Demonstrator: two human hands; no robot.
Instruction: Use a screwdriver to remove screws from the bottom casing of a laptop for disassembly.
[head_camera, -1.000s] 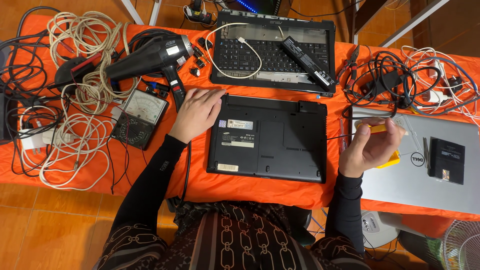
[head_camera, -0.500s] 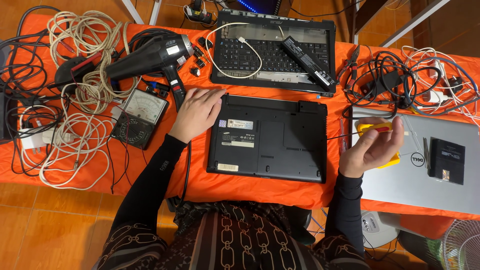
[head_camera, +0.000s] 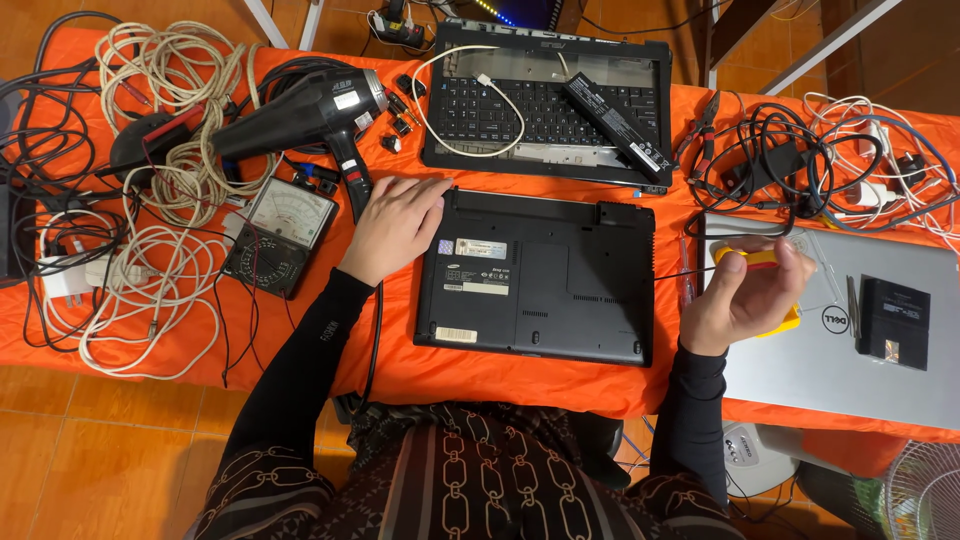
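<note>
The flat, rigid black plastic laptop (head_camera: 540, 277), upside down at the orange cloth's (head_camera: 400, 370) middle, looks moderately heavy; the left hand (head_camera: 395, 226) lies open-palmed on its corner, while the right hand (head_camera: 745, 292), just beside its edge, closes on a yellow-handled screwdriver (head_camera: 752, 262).

A black laptop (head_camera: 545, 275) lies flat, bottom side up, at centre. At its three o'clock, a yellow-handled screwdriver (head_camera: 757, 262) points its thin shaft toward nine o'clock.

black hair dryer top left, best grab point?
Probably the hair dryer handle: a slim straight stem pointing toward the person, free of the cables beside it. Come from above, fingers across its width. The barrel looks too fat to wrap.
</note>
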